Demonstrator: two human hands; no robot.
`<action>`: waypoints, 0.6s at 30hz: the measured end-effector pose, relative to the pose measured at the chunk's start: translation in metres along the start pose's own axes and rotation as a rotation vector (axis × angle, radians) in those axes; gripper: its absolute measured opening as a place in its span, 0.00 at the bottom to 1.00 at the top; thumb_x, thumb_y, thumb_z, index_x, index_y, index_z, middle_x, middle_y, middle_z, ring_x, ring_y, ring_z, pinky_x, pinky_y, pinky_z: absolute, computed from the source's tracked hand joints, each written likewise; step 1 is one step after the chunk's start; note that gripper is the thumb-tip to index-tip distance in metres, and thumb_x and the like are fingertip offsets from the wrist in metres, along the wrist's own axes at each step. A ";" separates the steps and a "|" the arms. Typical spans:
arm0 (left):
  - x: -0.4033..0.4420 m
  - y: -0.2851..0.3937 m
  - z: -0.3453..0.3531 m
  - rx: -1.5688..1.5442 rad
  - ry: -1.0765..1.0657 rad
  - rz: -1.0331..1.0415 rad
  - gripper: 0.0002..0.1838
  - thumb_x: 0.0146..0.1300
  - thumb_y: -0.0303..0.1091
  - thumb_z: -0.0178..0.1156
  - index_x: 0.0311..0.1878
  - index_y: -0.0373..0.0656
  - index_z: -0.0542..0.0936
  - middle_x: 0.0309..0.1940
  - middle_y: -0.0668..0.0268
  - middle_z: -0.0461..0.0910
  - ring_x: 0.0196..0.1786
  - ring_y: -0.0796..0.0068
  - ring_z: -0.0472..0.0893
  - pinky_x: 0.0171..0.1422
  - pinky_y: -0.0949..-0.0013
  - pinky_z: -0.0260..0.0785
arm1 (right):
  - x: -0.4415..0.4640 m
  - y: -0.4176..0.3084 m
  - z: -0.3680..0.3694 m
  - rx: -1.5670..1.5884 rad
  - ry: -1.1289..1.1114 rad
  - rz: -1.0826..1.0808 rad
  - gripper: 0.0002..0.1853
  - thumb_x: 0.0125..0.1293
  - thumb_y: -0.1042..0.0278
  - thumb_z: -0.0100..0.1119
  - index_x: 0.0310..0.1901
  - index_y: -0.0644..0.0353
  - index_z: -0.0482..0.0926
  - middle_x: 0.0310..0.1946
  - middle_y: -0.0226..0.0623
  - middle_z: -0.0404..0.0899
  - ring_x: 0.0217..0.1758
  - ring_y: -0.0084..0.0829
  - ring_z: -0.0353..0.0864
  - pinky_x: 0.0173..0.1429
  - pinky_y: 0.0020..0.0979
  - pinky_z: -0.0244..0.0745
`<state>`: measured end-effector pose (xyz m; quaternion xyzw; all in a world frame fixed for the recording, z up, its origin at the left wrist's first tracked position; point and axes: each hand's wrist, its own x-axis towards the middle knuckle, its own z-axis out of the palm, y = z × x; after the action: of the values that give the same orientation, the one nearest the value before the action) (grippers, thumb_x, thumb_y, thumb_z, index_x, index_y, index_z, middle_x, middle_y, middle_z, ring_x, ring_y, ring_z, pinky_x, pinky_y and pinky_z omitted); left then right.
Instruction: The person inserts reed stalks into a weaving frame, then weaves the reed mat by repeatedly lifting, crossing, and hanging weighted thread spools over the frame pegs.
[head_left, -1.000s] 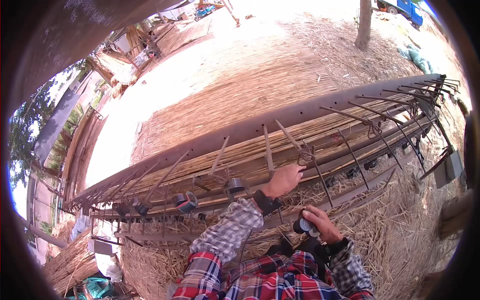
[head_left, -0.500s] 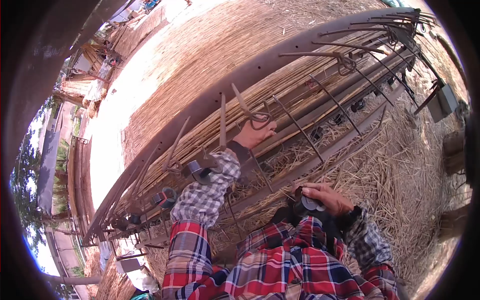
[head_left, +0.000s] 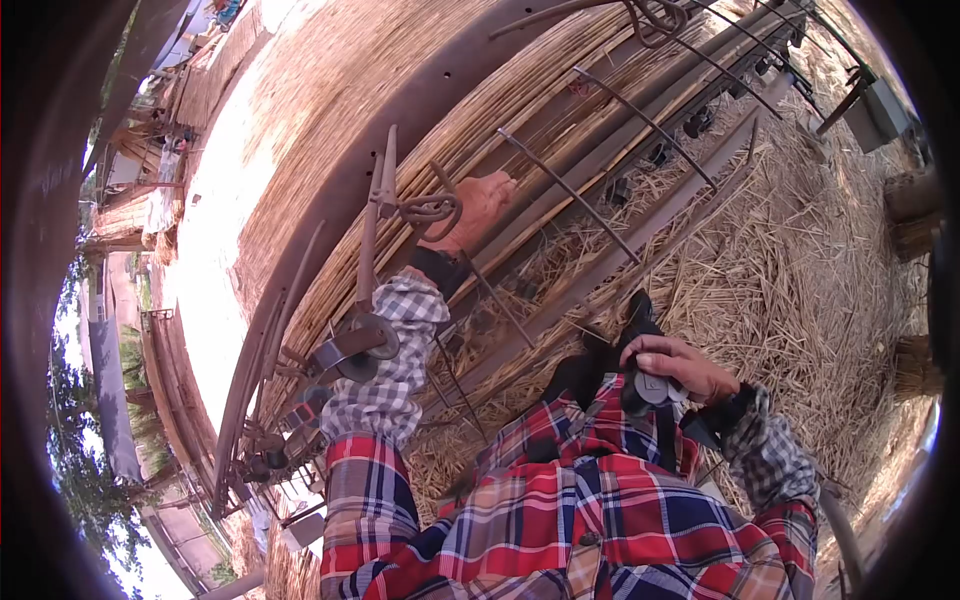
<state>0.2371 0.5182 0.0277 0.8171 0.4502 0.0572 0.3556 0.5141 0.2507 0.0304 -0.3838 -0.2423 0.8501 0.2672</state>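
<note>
1. Plaid shirt [head_left: 600, 500]: nearest item; cut off by the lower picture edge
2. Right hand [head_left: 682, 366]: held just in front of the plaid shirt; fingers closed on a round-ended object [head_left: 655, 388]
3. Round-ended object: grey disc end visible; dark body partly covered by the fingers; exact type cannot be made out
4. Loose straw [head_left: 760, 270]: covers the ground beyond and to the right of the right hand
5. Checked sleeve [head_left: 400, 365]: left arm, extended forward; a disc-shaped fitting [head_left: 380, 337] overlaps its edge in view, contact not determinable
6. Left hand [head_left: 482, 207]: reaches over the lengthwise reeds [head_left: 500, 100], fingers pointing up and right in view; palm and underside hidden, so whether it is clamped on anything cannot be told
7. Hook loop [head_left: 430, 208]: just beside the left hand, partly overlapping it in view
8. Thin rods [head_left: 570, 188]: slanted, spaced apart, to the right of the left hand
9. Curved metal beam [head_left: 420, 108]: perforated, beyond the lengthwise reeds; upper end leaves the picture
10. Metal box [head_left: 878, 115]: near the upper right border
11. Reed mat [head_left: 320, 120]: beyond the curved metal beam; left portion bleached by glare, reeds there indistinct
12. Foliage [head_left: 75, 430]: far left, cropped by the dark lens border
</note>
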 end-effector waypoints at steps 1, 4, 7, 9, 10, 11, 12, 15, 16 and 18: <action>0.004 -0.006 0.001 0.002 -0.010 -0.002 0.19 0.75 0.44 0.48 0.35 0.38 0.76 0.26 0.61 0.78 0.28 0.69 0.79 0.39 0.66 0.73 | 0.030 0.011 -0.010 0.067 0.057 -0.045 0.16 0.72 0.57 0.55 0.49 0.62 0.77 0.40 0.27 0.77 0.45 0.19 0.76 0.52 0.22 0.71; 0.009 -0.003 -0.006 -0.361 0.034 -0.170 0.20 0.76 0.44 0.47 0.33 0.39 0.76 0.20 0.68 0.75 0.20 0.76 0.74 0.34 0.68 0.72 | 0.115 -0.003 -0.012 0.174 0.180 -0.226 0.15 0.75 0.56 0.51 0.50 0.59 0.76 0.40 0.27 0.78 0.42 0.19 0.78 0.39 0.23 0.76; 0.005 -0.006 -0.004 -0.926 0.158 -0.346 0.18 0.76 0.43 0.47 0.34 0.40 0.76 0.17 0.70 0.70 0.19 0.75 0.72 0.36 0.66 0.74 | 0.197 -0.022 -0.010 0.164 0.208 -0.393 0.15 0.76 0.53 0.48 0.49 0.56 0.76 0.40 0.25 0.76 0.42 0.18 0.75 0.44 0.25 0.72; -0.002 -0.015 -0.001 -1.176 0.135 -0.342 0.17 0.76 0.43 0.47 0.36 0.40 0.76 0.19 0.70 0.71 0.22 0.74 0.73 0.41 0.64 0.74 | 0.247 -0.026 -0.005 0.200 0.256 -0.474 0.14 0.75 0.53 0.48 0.47 0.54 0.77 0.41 0.24 0.76 0.44 0.18 0.73 0.48 0.25 0.69; -0.006 -0.021 0.000 -1.430 0.112 -0.327 0.17 0.76 0.43 0.48 0.39 0.39 0.76 0.20 0.69 0.71 0.26 0.72 0.74 0.46 0.61 0.75 | 0.262 -0.033 0.000 0.216 0.284 -0.489 0.14 0.74 0.53 0.49 0.46 0.53 0.77 0.40 0.24 0.76 0.43 0.18 0.73 0.48 0.25 0.69; -0.011 -0.023 0.000 -1.684 0.089 -0.306 0.17 0.76 0.43 0.48 0.41 0.38 0.76 0.22 0.69 0.72 0.29 0.71 0.76 0.51 0.59 0.75 | 0.278 -0.037 0.003 0.218 0.280 -0.488 0.14 0.74 0.53 0.49 0.46 0.53 0.77 0.40 0.24 0.76 0.43 0.18 0.73 0.48 0.25 0.69; -0.016 -0.015 0.002 -1.682 0.094 -0.310 0.17 0.76 0.43 0.48 0.41 0.38 0.76 0.22 0.69 0.72 0.29 0.71 0.76 0.51 0.59 0.75 | 0.290 -0.040 0.008 0.288 0.217 -0.498 0.13 0.74 0.54 0.50 0.46 0.54 0.76 0.39 0.24 0.76 0.42 0.19 0.74 0.46 0.26 0.70; -0.026 0.004 0.016 -1.791 0.381 -0.285 0.17 0.76 0.44 0.48 0.45 0.38 0.76 0.31 0.62 0.79 0.42 0.63 0.81 0.65 0.52 0.72 | 0.311 -0.056 0.030 0.517 0.092 -0.487 0.12 0.72 0.55 0.51 0.45 0.54 0.77 0.37 0.25 0.77 0.40 0.21 0.77 0.44 0.26 0.73; -0.029 0.005 0.019 -1.863 0.383 -0.215 0.17 0.75 0.45 0.48 0.46 0.38 0.76 0.36 0.59 0.80 0.48 0.60 0.80 0.69 0.49 0.68 | 0.312 -0.064 0.037 0.671 0.037 -0.466 0.12 0.71 0.55 0.52 0.43 0.54 0.77 0.37 0.26 0.78 0.39 0.23 0.78 0.43 0.26 0.75; -0.033 -0.005 0.026 -2.013 0.345 -0.076 0.17 0.75 0.44 0.48 0.47 0.38 0.76 0.44 0.55 0.83 0.58 0.55 0.79 0.75 0.46 0.63 | 0.326 -0.072 0.034 0.753 -0.009 -0.418 0.13 0.70 0.54 0.52 0.42 0.54 0.78 0.35 0.27 0.80 0.38 0.24 0.79 0.42 0.27 0.77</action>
<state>0.2250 0.4801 0.0130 0.1053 0.2639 0.5145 0.8091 0.3235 0.5053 -0.0754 -0.1986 0.0112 0.8084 0.5541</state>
